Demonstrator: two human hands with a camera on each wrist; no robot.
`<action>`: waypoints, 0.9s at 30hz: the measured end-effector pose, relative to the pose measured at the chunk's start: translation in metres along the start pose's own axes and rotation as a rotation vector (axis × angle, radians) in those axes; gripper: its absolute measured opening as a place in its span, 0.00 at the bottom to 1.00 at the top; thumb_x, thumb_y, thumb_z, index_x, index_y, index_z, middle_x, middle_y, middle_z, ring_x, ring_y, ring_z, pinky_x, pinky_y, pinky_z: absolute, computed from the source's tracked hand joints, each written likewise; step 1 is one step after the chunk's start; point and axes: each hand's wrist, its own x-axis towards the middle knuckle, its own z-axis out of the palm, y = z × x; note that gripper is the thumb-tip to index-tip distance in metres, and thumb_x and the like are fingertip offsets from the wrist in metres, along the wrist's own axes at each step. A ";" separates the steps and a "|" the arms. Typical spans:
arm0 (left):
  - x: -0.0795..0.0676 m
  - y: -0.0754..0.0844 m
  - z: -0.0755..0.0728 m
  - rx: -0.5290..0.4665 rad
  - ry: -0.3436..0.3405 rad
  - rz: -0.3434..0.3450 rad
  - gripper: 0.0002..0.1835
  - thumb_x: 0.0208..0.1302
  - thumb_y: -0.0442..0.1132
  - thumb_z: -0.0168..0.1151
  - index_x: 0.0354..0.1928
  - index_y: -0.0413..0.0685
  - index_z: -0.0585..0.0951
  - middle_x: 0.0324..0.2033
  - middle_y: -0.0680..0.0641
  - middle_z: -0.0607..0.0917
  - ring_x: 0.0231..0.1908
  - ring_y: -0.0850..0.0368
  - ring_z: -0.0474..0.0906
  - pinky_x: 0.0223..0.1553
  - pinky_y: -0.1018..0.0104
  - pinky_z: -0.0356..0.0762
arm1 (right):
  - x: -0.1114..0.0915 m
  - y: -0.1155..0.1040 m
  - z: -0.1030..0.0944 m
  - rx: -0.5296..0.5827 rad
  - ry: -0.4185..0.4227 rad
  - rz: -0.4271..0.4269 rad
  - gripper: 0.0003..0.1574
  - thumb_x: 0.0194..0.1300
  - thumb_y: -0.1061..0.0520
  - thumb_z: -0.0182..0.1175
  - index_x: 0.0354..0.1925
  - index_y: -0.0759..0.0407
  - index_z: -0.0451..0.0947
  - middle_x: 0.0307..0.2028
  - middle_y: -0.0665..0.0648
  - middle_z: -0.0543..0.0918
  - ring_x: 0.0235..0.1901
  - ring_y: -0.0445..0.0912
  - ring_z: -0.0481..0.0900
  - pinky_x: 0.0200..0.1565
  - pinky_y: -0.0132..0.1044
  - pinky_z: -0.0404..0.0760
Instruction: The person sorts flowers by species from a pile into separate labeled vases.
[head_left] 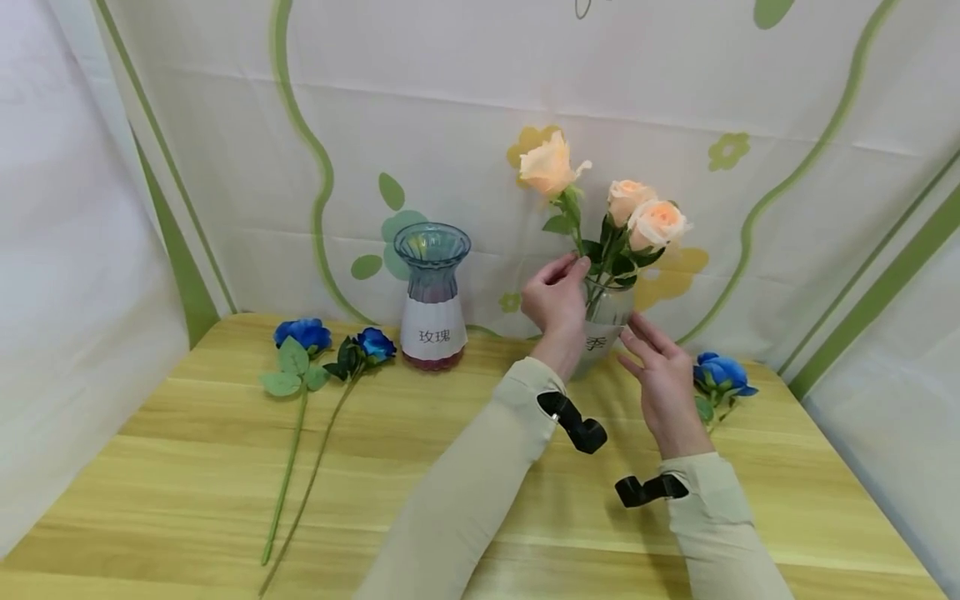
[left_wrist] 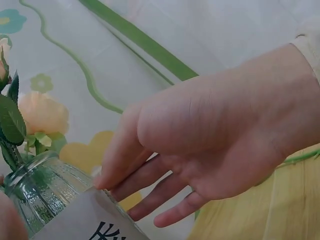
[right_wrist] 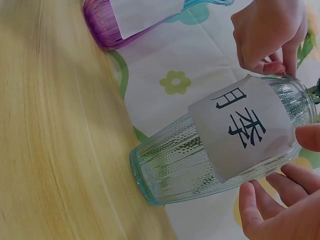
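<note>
My left hand (head_left: 558, 300) pinches the stem of a peach rose (head_left: 551, 164) at the mouth of the clear glass vase (right_wrist: 170, 165). That bloom stands left of two other peach roses (head_left: 657, 223) in the vase. My right hand (head_left: 663, 387) is at the vase's right side, its thumb touching the front by the white paper label (right_wrist: 245, 127) and its straight fingers spread beside the glass. In the right wrist view, the left hand (right_wrist: 272, 35) is close by the rim. The label bears dark characters.
A blue-and-purple glass vase (head_left: 432, 287) with its own white label stands to the left. Two blue roses (head_left: 303, 334) lie on the left of the wooden table (head_left: 187, 467), and another blue rose (head_left: 722, 373) lies on the right. A patterned curtain (head_left: 487, 75) hangs behind.
</note>
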 end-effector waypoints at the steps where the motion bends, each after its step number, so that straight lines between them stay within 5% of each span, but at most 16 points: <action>1: 0.000 0.000 0.000 -0.009 0.000 0.011 0.06 0.57 0.35 0.82 0.37 0.51 0.95 0.28 0.58 0.87 0.31 0.66 0.81 0.35 0.72 0.80 | 0.000 0.000 0.000 0.000 -0.001 0.004 0.38 0.81 0.51 0.58 0.82 0.48 0.61 0.83 0.48 0.61 0.81 0.43 0.62 0.68 0.34 0.77; 5: 0.001 0.002 0.001 0.021 -0.018 0.045 0.05 0.57 0.38 0.82 0.36 0.51 0.95 0.27 0.59 0.87 0.30 0.67 0.80 0.34 0.73 0.79 | 0.000 0.000 0.000 0.014 0.001 0.014 0.37 0.81 0.52 0.57 0.82 0.47 0.61 0.83 0.47 0.61 0.80 0.42 0.63 0.70 0.37 0.75; 12: -0.001 0.002 -0.001 0.145 -0.058 -0.014 0.04 0.57 0.37 0.83 0.33 0.51 0.95 0.31 0.54 0.93 0.33 0.65 0.86 0.40 0.67 0.86 | -0.001 -0.001 0.000 0.012 0.007 0.019 0.37 0.81 0.51 0.57 0.82 0.47 0.61 0.83 0.47 0.61 0.78 0.41 0.66 0.77 0.45 0.69; 18: 0.002 0.003 -0.021 0.167 -0.144 -0.062 0.09 0.57 0.38 0.83 0.41 0.54 0.95 0.35 0.57 0.92 0.38 0.65 0.86 0.47 0.64 0.86 | 0.000 0.001 0.001 0.006 -0.004 0.027 0.37 0.82 0.51 0.57 0.83 0.48 0.60 0.83 0.47 0.61 0.79 0.42 0.66 0.80 0.50 0.66; 27: 0.003 0.024 -0.076 0.358 -0.215 0.135 0.12 0.67 0.47 0.76 0.50 0.55 0.92 0.42 0.57 0.93 0.43 0.63 0.87 0.47 0.65 0.86 | 0.001 -0.001 -0.001 0.011 -0.013 0.019 0.38 0.82 0.52 0.57 0.83 0.49 0.60 0.83 0.48 0.61 0.81 0.43 0.62 0.76 0.43 0.71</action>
